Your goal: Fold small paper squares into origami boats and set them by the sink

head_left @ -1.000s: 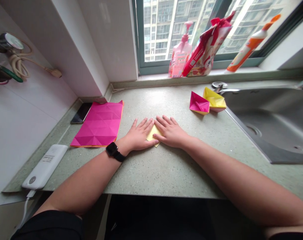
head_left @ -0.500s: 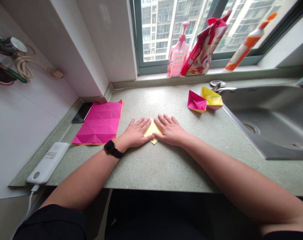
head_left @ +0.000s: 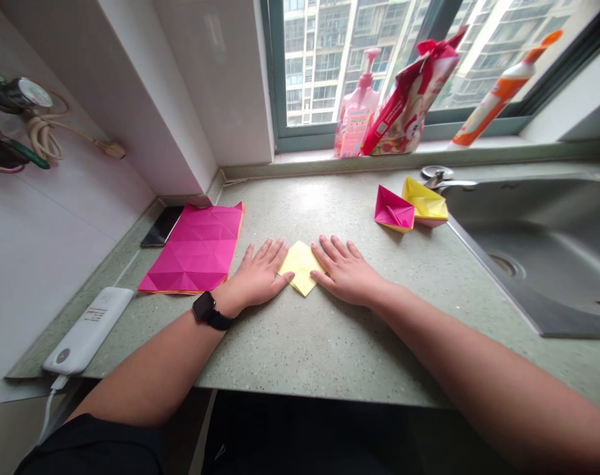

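A small folded yellow paper [head_left: 301, 265] lies flat on the speckled green counter [head_left: 329, 330], shaped like a diamond. My left hand [head_left: 258, 276], with a black watch on its wrist, lies flat with fingers spread, its thumb at the paper's left edge. On the other side, my right hand [head_left: 348, 271] rests flat too, fingers apart, its thumb touching the paper's right edge. Neither hand grips anything.
A creased pink paper sheet [head_left: 197, 247] lies to the left beside a dark phone [head_left: 162, 225] and a white power bank [head_left: 88, 329]. A pink paper boat [head_left: 393, 210] and a yellow paper boat [head_left: 426, 202] sit near the sink [head_left: 537, 237]. Bottles and a red bag [head_left: 403, 99] stand on the sill.
Both hands have slid apart off the yellow paper, the left one leftward and the right one rightward, so most of the folded diamond now shows between them.
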{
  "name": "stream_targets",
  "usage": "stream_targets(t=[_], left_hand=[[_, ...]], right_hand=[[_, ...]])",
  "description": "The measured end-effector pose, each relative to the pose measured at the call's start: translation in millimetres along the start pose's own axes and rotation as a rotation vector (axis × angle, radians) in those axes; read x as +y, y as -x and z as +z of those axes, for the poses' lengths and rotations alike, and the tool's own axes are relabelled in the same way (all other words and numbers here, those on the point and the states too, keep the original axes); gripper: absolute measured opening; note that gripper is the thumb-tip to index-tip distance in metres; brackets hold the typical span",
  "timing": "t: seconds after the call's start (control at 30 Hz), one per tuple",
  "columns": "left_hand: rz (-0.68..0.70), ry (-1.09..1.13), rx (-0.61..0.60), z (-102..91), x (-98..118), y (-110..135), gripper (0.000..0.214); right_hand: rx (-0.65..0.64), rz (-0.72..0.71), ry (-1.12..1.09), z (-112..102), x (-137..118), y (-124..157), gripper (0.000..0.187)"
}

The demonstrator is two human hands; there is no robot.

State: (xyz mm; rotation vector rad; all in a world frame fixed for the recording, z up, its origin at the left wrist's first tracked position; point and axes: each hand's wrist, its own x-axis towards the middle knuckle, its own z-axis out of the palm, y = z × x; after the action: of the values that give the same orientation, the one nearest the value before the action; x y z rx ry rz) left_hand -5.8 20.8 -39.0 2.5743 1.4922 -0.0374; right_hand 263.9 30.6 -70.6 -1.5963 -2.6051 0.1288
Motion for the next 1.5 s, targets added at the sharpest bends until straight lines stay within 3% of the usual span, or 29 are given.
stream_targets(t=[0.2, 0.27, 0.33, 0.4, 0.47, 0.6, 0.77, 0.87, 0.97, 1.13, 1.3, 1.5], left_hand=[[-0.108, 0.010, 0.147, 4.3, -2, 7, 0.071], [-0.019, 0.031, 0.192, -3.8, 0, 7, 0.066], [0.161, 0.080, 0.189, -12.6, 3, 8, 0.064], [0.318, 0.128, 0.129, -18.0, 6, 8, 0.068], [0.381, 0.153, 0.041, -18.7, 8, 9, 0.073], [0.366, 0.161, -0.040, -13.9, 7, 8, 0.069], [0.371, 0.258, 0.108, -12.3, 4, 4, 0.064], [0.396, 0.331, 0.202, -11.7, 1, 3, 0.041], [0.389, 0.359, 0.267, -10.9, -1, 2, 0.029], [0.319, 0.364, 0.333, -12.0, -3, 1, 0.024], [0.338, 0.351, 0.330, -14.5, -1, 3, 0.022], [0.298, 0.226, 0.351, -17.2, 4, 9, 0.039]], right_hand=[[0.026, -0.016, 0.003, 3, 4, 2, 0.078], [0.016, -0.005, 0.009, 0, 3, 2, 0.077], [0.014, -0.001, 0.008, -3, 2, 2, 0.075], [0.019, -0.004, 0.005, -7, 2, 2, 0.071], [0.028, -0.006, 0.005, -10, 3, 1, 0.068], [0.099, -0.039, -0.029, -20, 5, -1, 0.058], [0.274, -0.207, -0.185, -37, 0, 0, 0.042], [0.220, -0.335, -0.253, -43, -4, 3, 0.033], [0.173, -0.339, -0.284, -46, -5, 4, 0.028], [0.146, -0.342, -0.304, -46, -1, 5, 0.040], [0.157, -0.361, -0.281, -40, -4, 4, 0.019], [0.180, -0.338, -0.294, -38, -4, 4, 0.024]])
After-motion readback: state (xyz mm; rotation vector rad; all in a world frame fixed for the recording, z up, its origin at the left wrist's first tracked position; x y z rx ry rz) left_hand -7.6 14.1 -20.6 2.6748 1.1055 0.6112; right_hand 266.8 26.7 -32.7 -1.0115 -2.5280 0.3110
